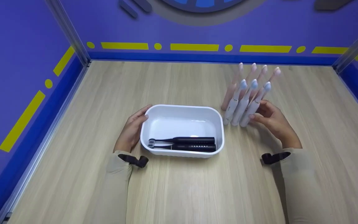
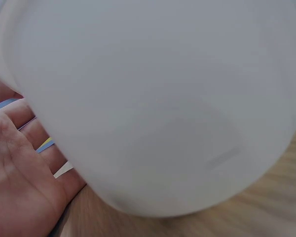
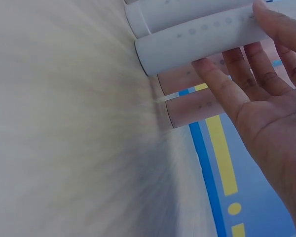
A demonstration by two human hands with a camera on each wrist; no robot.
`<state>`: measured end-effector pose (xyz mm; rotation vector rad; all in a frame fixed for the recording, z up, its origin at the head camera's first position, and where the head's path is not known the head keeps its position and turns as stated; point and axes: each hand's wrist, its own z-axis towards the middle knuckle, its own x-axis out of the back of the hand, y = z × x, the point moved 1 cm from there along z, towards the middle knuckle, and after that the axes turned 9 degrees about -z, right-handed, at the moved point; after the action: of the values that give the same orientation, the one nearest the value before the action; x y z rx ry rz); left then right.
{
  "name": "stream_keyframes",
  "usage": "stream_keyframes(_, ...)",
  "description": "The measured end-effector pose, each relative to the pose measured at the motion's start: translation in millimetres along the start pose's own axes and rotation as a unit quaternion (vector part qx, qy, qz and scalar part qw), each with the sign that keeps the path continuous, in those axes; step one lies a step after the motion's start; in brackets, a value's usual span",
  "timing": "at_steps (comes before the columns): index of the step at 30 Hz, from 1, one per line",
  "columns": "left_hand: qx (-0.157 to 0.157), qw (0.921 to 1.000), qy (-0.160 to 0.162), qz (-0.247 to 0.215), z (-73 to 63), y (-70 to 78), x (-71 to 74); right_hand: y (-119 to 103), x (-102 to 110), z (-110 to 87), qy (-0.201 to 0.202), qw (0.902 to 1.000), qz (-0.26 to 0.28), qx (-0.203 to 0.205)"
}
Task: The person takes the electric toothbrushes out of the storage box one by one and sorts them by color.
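The white plastic bin (image 1: 182, 110) stands near the middle of the table. Two black electric toothbrushes (image 1: 194, 147) lie side by side along its near wall, heads to the left. My left hand (image 1: 133, 126) rests against the bin's left end, thumb at the rim, fingers extended along the outside in the left wrist view. To the right of the bin, three white electric toothbrushes (image 1: 240, 109) stand upright in a row. My right hand (image 1: 273, 119) pinches the rightmost white toothbrush (image 3: 202, 34) by its handle. Several pink toothbrushes (image 1: 229, 95) stand behind, partly hidden.
A wooden table (image 1: 185, 193) carries everything. Blue walls (image 1: 197, 34) with yellow stripes enclose it at the back and sides, with metal posts (image 1: 70, 34) at the corners. The leftmost white toothbrush stands close beside the bin's right end.
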<state>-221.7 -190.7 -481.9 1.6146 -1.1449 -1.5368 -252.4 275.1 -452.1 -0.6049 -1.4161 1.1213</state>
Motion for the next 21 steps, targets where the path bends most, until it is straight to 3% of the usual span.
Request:
stream_keyframes(7, -0.001, 1.0, 0.002, -0.008, 1.7, -0.8, 0.4, -1.5, 2.2, -2.2, 0.013, 0.9998, -0.009, -0.013)
stream_keyframes(21, 0.002, 1.0, 0.0, 0.002, 1.2, -0.9, 1.2, -6.9, 5.9, -4.9, 0.024, 0.9997, 0.006, -0.001)
